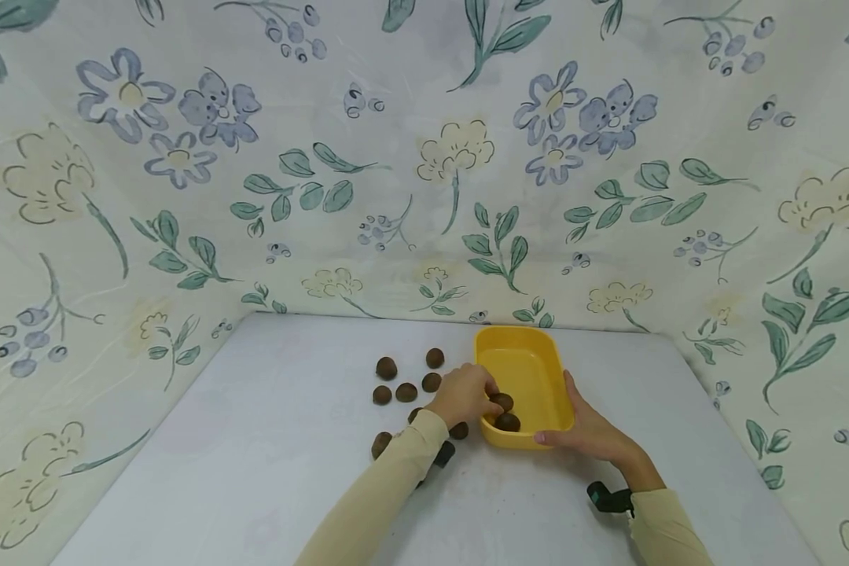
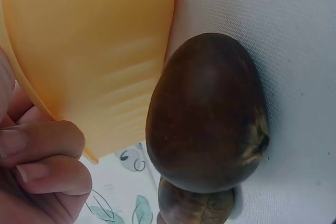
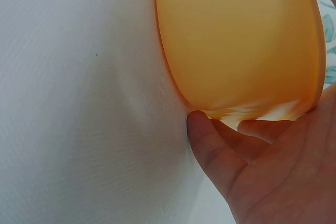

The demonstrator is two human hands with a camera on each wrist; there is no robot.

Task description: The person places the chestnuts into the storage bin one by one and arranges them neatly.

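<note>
A yellow plastic tray (image 1: 531, 369) stands on the white table, with two brown chestnuts showing at its near left corner. Over the tray's left rim reaches my left hand (image 1: 464, 395), its thumb and fingers around the farther chestnut (image 1: 502, 402). The other chestnut (image 1: 507, 423) lies just nearer to me. In the left wrist view the fingers (image 2: 52, 174) are curled at the rim, and what they hold is hidden there. My right hand (image 1: 594, 431) grips the tray's near right corner, thumb at the near side and fingers along the right side.
Several loose chestnuts (image 1: 406, 391) lie on the table (image 1: 269, 440) left of the tray, some partly behind the left forearm. A large chestnut (image 2: 207, 114) sits close to the tray's outer wall. Floral cloth (image 1: 368, 267) hangs behind and at both sides.
</note>
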